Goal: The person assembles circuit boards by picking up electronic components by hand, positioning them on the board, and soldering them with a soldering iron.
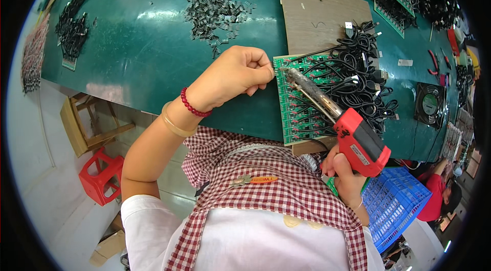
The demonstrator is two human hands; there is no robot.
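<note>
My right hand (349,178) grips the red handle of a soldering gun (359,143). Its metal barrel slants up and left over a green circuit board panel (287,115), with the tip close to the panel's upper left corner. At that corner, my left hand (243,72) is closed in a pinch beside the board's edge; whatever lies between the fingertips is too small or hidden to name. Black cables (353,64) with plugs run from the panel and lie bundled along its right side. Beyond my left hand is a loose pile of small black parts (212,10).
A brown board (325,7) lies partly under the panel on the green table (138,41). Rightward are a small fan (429,105) and red-handled pliers (433,62). A blue basket (396,204) stands near my right arm, a red stool (99,176) left. Another person (432,199) sits far right.
</note>
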